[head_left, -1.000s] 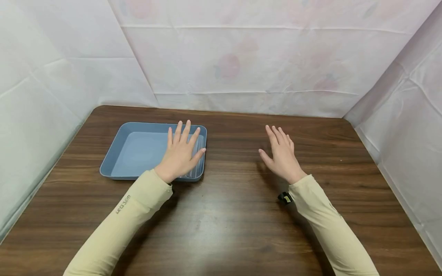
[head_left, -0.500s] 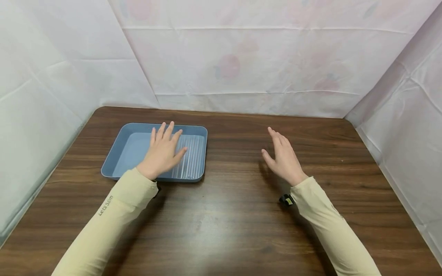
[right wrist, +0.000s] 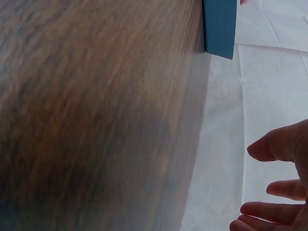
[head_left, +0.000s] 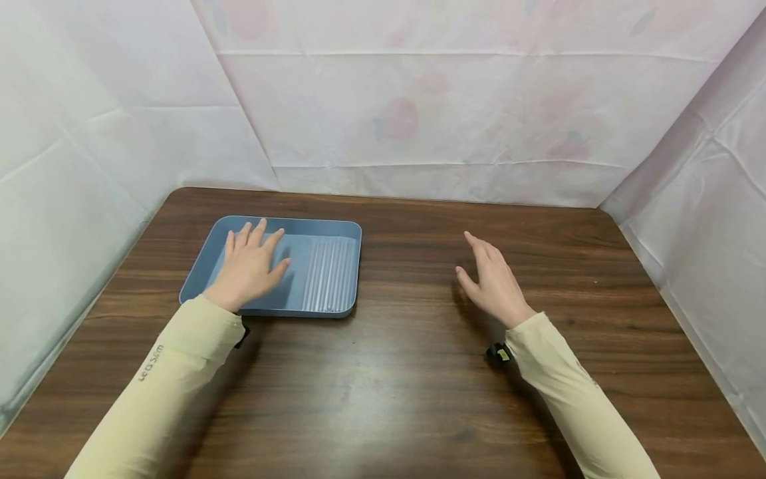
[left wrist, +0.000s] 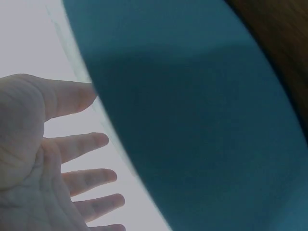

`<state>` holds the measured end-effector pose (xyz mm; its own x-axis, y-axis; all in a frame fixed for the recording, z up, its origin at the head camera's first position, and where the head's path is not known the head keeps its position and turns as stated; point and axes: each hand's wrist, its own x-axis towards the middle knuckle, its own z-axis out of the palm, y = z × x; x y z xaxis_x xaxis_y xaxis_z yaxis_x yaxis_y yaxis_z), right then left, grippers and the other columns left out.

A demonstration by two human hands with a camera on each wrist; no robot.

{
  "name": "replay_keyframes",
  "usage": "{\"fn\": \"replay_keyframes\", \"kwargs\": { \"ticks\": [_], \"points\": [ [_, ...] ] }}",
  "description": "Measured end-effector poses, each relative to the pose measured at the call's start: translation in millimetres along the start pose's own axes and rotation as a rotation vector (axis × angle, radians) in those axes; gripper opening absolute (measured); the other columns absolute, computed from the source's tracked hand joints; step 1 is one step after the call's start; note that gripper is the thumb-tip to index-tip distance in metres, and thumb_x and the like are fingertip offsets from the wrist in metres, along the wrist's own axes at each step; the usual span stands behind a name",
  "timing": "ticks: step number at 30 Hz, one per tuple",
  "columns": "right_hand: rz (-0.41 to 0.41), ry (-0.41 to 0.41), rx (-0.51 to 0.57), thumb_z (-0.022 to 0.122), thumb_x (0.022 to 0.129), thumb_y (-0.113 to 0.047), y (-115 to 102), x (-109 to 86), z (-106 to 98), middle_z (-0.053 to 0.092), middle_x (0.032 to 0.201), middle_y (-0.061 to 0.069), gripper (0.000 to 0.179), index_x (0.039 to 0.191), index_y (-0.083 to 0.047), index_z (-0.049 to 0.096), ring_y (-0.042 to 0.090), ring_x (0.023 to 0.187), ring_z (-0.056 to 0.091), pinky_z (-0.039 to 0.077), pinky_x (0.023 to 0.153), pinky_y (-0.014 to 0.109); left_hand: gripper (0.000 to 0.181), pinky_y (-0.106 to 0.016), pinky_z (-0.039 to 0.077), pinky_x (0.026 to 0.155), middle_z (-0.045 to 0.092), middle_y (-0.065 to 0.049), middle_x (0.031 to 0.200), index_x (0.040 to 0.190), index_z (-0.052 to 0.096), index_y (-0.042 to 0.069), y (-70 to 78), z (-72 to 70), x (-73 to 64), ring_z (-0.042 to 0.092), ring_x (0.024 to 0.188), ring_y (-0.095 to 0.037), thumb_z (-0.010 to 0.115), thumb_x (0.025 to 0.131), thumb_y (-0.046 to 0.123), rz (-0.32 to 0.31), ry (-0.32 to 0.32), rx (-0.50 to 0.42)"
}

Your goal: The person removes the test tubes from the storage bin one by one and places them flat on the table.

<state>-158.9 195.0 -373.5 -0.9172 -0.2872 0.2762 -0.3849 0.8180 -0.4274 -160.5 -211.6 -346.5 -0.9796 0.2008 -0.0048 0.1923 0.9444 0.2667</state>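
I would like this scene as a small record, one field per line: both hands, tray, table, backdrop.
left hand: fingers spread, over the left part of the tray, holding nothing
right hand: over the table, right of the tray, holding nothing
tray: blue, shallow, rounded corners; clear ribbing at right, loose or moulded unclear
table: dark brown, wood-grained
backdrop: pale cloth, faint pink prints
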Motion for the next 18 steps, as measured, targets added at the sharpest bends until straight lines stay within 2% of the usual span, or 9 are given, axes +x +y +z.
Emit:
{"fn": "replay_keyframes", "kwargs": {
  "ticks": [8, 18],
  "points": [
    [0.011, -0.037, -0.003, 0.059, 0.093, -0.017, -0.2, -1.0, 1.5, 0.042, 0.143, 0.024, 0.063, 0.148, 0.000, 0.032, 0.041, 0.129, 0.041, 0.036, 0.103, 0.055, 0.064, -0.068, 0.004, 0.108, 0.011, -0.037, 0.152, 0.146, 0.032, -0.006, -22.7, -5.3, -3.1, 0.008, 0.137, -0.057, 0.052, 0.094, 0.026, -0.037, -0.022, 0.019],
    [0.004, -0.052, -0.013, 0.059, 0.093, -0.016, -0.1, -1.9, 3.3, 0.042, 0.143, 0.024, 0.062, 0.147, 0.000, 0.034, 0.041, 0.129, 0.042, 0.037, 0.101, 0.056, 0.074, -0.069, 0.007, 0.106, -0.001, -0.041, 0.150, 0.149, 0.018, -0.009, -48.9, -12.8, -6.5, 0.006, 0.133, -0.062, 0.051, 0.095, 0.030, -0.123, -0.094, 0.021]
  ]
}}
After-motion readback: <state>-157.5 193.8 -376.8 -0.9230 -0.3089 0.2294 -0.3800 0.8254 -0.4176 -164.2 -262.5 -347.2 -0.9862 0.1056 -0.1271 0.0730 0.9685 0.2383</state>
